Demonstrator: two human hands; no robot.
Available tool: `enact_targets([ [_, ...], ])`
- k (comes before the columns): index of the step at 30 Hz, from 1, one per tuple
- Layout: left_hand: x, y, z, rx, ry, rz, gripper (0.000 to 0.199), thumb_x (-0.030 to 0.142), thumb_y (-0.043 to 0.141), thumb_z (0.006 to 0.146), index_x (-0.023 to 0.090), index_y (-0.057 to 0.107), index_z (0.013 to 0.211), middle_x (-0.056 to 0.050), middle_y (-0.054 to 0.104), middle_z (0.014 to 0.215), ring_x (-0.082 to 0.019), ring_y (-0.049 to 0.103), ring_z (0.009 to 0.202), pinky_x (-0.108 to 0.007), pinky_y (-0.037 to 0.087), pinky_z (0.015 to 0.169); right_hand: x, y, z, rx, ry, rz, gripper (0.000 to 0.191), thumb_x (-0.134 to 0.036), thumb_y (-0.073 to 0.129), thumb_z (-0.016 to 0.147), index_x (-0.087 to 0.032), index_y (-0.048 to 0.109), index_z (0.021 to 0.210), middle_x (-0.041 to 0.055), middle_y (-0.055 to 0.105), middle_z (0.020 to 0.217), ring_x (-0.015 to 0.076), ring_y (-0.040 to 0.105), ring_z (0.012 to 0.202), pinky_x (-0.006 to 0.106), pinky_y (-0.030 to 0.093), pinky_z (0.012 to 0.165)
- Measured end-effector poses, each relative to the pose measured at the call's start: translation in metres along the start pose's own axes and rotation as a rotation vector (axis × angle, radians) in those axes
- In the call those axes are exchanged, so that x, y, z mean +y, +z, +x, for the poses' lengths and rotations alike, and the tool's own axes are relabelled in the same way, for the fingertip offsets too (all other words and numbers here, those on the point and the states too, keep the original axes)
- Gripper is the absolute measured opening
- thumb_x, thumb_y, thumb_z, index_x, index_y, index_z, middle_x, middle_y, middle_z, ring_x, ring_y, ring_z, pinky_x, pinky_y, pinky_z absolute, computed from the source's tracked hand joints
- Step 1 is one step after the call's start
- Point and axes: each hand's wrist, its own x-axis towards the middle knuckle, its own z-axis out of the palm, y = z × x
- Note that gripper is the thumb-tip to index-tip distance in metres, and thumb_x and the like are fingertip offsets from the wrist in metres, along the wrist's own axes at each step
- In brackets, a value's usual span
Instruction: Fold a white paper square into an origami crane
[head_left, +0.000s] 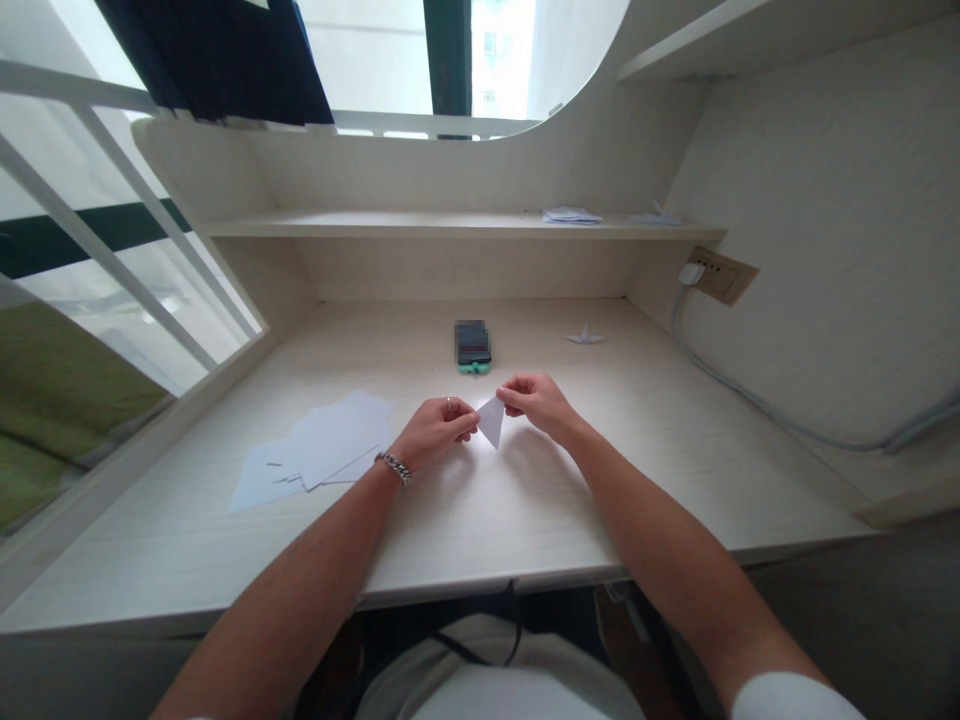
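Note:
A small folded piece of white paper (491, 421), roughly triangular with a point downward, is held up just above the desk. My left hand (439, 431) pinches its left corner between thumb and fingers; a ring and a chain bracelet show on that side. At its upper right corner, my right hand (538, 401) grips the paper with thumb and forefinger. Beyond the hands lies a dark phone (472, 345) with a green end. A folded paper crane (585, 337) rests on the desk farther right.
Loose white sheets (337, 435) and thin dark strips lie on the desk (480, 540) to the left. Folded papers (571, 215) sit on the shelf (390, 226) at the back. A plug (691, 274) in the wall socket trails a grey cable (750, 400) along the right.

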Motion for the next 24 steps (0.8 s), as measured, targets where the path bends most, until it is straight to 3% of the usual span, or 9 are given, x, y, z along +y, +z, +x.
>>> enact_targets([
  [6, -0.001, 0.002, 0.002, 0.136, 0.047, -0.147, 0.035, 0.046, 0.076, 0.068, 0.013, 0.066, 0.075, -0.004, 0.067, 0.066, -0.013, 0.061, 0.061, -0.027, 0.050, 0.061, 0.005, 0.012, -0.002, -0.082, -0.012, -0.012, 0.035, -0.047, 0.072, 0.070, -0.015, 0.069, 0.082, 0.0045, 0.069, 0.074, 0.0134, 0.060, 0.062, 0.026, 0.046, 0.056],
  [13, 0.000, 0.006, -0.002, 0.048, 0.033, -0.042, 0.034, 0.045, 0.077, 0.069, 0.013, 0.066, 0.076, -0.004, 0.066, 0.070, -0.013, 0.063, 0.061, -0.024, 0.051, 0.056, 0.004, 0.017, -0.007, -0.039, -0.168, -0.197, 0.024, -0.038, 0.066, 0.077, -0.014, 0.071, 0.077, 0.0037, 0.068, 0.069, 0.0139, 0.058, 0.061, 0.026, 0.044, 0.058],
  [18, 0.002, 0.009, -0.003, 0.118, 0.050, -0.141, 0.037, 0.046, 0.080, 0.068, 0.013, 0.066, 0.078, -0.004, 0.067, 0.069, -0.013, 0.065, 0.060, -0.025, 0.054, 0.056, 0.000, 0.021, -0.011, -0.051, -0.199, -0.171, 0.020, -0.034, 0.069, 0.075, -0.015, 0.072, 0.082, 0.0044, 0.071, 0.073, 0.0146, 0.062, 0.064, 0.026, 0.047, 0.061],
  [24, 0.004, 0.007, -0.005, 0.148, 0.038, -0.201, 0.042, 0.046, 0.082, 0.065, 0.013, 0.068, 0.086, -0.007, 0.071, 0.082, -0.015, 0.069, 0.064, -0.025, 0.055, 0.054, 0.001, 0.021, -0.013, 0.035, -0.237, -0.238, 0.018, -0.034, 0.071, 0.076, -0.016, 0.074, 0.078, 0.0020, 0.067, 0.063, 0.0136, 0.059, 0.058, 0.025, 0.045, 0.056],
])
